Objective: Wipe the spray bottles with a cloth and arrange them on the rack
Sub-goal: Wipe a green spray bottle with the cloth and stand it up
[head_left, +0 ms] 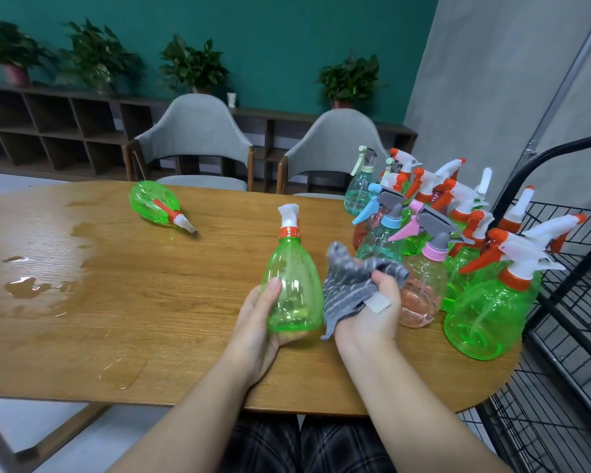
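The green spray bottle (294, 288) stands upright on the wooden table (151, 319), seemingly empty, its base gripped by the left hand (258, 322), thumb curled across the front. The right hand (372, 312) clutches a bunched grey cloth (352, 285) just beside it. One more green bottle (154, 204) lies on its side further off. A crowd of bottles (440, 240), too overlapped to count, stands beside the black wire rack (567, 302). Several puddles (31, 285) spread at the left.

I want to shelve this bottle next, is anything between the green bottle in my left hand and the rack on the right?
Yes. The cluster of standing spray bottles fills the table's right end, between the held green bottle and the black wire rack. It would likely have to be lifted over them.
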`<state>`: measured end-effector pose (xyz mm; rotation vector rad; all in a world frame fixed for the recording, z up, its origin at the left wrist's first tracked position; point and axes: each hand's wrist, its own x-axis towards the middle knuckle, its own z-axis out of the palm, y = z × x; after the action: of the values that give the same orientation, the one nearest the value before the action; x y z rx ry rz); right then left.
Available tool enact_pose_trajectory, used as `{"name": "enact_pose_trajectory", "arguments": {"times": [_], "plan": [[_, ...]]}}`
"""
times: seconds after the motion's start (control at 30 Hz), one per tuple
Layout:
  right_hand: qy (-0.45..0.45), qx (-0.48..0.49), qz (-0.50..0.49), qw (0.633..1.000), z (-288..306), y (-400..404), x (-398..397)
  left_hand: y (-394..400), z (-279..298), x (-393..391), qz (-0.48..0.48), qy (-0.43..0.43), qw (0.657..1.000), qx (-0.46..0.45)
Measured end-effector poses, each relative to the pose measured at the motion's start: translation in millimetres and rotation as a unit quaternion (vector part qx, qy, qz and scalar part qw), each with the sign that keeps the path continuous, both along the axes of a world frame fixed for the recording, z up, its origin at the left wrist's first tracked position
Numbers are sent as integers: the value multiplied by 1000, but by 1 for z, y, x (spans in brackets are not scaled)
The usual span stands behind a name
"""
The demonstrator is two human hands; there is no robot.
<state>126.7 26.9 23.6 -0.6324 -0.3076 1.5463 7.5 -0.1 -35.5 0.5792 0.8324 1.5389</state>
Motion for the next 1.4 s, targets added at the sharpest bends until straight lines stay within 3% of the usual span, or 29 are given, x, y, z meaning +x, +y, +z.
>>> {"name": "enact_pose_trajectory", "arguments": {"times": [0.13,0.23,0.33,0.47,0.53,0.77,0.9,1.0,1.03,1.07,1.13,1.17,1.27,1.4], "plan": [[-81,60,27,994,13,13,-10,-1,1,0,-16,5,1000,22],[-235,140,60,960,14,21,-18,1,0,1,10,22,999,25],[-383,196,119,895,12,22,-22,2,0,1,19,37,999,30],[-569,347,106,738,3,20,-21,2,1,2,16,30,999,16],[-587,371,96,713,-4,18,-21,2,2,2,3,18,1000,8],[-563,444,89,691,-21,6,-12,0,5,0,-30,-6,999,18],[-534,454,79,709,-28,1,-10,-3,9,0,-33,13,999,20],[-466,447,92,758,-30,-5,-7,-7,9,8,-16,16,999,46],[-425,427,101,792,-28,-7,-7,-8,9,11,-1,16,999,51],[-352,375,108,851,-23,-9,-6,-6,6,10,7,17,999,44],[-174,205,104,958,-6,-8,-5,1,-1,3,30,14,999,10],[-104,123,93,982,2,-4,-4,1,0,0,33,15,999,5],[-28,8,56,998,22,10,6,2,-6,-7,24,-13,1000,-3],[-128,68,67,987,30,13,-4,2,-5,-9,-10,-46,999,15]]}}
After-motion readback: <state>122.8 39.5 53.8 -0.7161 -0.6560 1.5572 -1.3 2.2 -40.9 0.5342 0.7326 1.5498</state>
